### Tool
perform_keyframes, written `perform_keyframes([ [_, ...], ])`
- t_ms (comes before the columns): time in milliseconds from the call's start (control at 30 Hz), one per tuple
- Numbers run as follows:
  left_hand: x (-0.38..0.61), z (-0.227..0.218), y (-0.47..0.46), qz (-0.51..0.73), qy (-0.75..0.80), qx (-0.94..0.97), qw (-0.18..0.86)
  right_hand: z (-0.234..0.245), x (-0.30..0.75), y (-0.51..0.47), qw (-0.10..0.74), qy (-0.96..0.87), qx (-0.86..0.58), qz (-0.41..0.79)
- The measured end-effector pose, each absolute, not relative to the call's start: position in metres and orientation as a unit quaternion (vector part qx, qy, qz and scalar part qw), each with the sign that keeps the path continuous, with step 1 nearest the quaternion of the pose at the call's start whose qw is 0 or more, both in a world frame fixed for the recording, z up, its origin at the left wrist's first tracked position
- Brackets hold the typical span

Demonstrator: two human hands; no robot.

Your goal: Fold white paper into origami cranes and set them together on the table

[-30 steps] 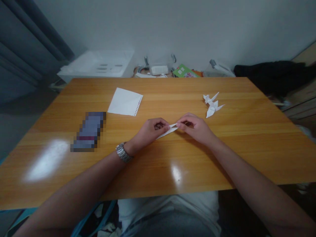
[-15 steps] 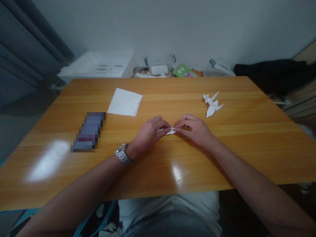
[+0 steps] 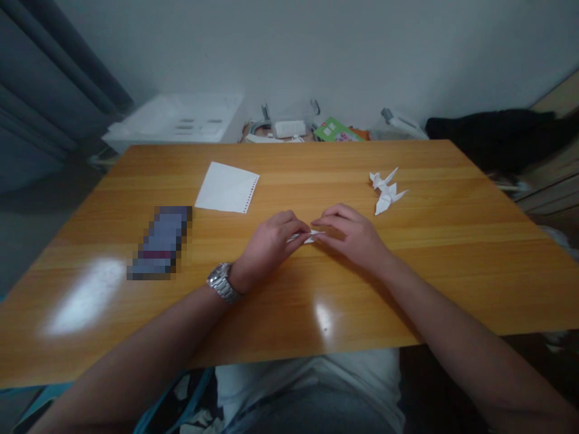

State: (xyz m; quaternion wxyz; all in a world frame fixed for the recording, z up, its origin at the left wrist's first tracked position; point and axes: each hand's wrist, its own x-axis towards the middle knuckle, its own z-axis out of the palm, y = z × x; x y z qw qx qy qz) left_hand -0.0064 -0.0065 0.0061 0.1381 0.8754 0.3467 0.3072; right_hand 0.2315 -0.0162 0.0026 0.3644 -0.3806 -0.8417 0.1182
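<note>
My left hand (image 3: 274, 242) pinches the folded paper (image 3: 312, 238) between thumb and forefinger, over the wooden table (image 3: 280, 319). My right hand (image 3: 355, 235) holds thumb and forefinger parted at the paper's free end; thumb contact is unclear. Caution: a slack left pinch could let layers slip, causing a skewed crease. The origami cranes (image 3: 387, 194) lie beyond, clear of knocks.

Folded paper (image 3: 313, 237) between left hand (image 3: 275, 241) and right hand (image 3: 355, 238)
The left pinches it, the right's fingers (image 3: 332, 222) parted; paper birds (image 3: 386, 196) lie farther off.
</note>
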Motion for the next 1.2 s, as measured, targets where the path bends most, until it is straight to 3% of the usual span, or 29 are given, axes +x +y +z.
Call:
perform_keyframes([
  [233, -0.0045, 0.0074, -0.0086, 0.315, 0.329, 0.877, 0.149, 0.0032, 0.2235, -0.0190, 0.345, -0.865, -0.359, 0.067],
  [1200, -0.0022, 0.0055, -0.0081, 0.266, 0.342, 0.888, 0.151, 0.0005, 0.2262, -0.0186, 0.295, -0.878, -0.356, 0.125],
])
